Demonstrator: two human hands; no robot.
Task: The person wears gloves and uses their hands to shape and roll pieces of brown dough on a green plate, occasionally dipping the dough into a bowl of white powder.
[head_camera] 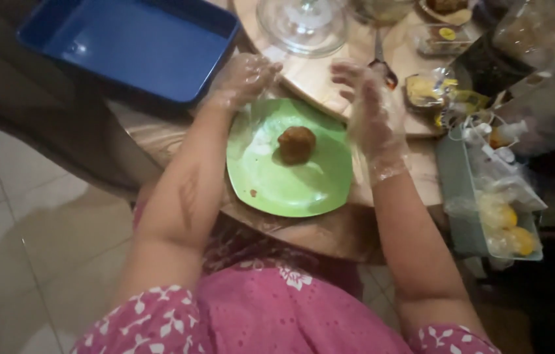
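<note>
Hovering over green plate (290, 190), both hands in thin clear gloves, prob. to keep food clean. Left hand (241, 82) above plate's upper-left rim, fingers loosely curled, holding nothing. Right hand (369, 108) at upper-right rim, fingers spread open, palm facing in, also empty. Brown ball (296, 144) sits alone near plate centre, between the hands, touching neither. Plate rests on counter (159, 134) edge, close to body for easy reach. Blue tray (136, 46) sits beyond left hand, glass bowl (304, 26) past plate, bin w/ yellow items (503, 226) at right.
</note>
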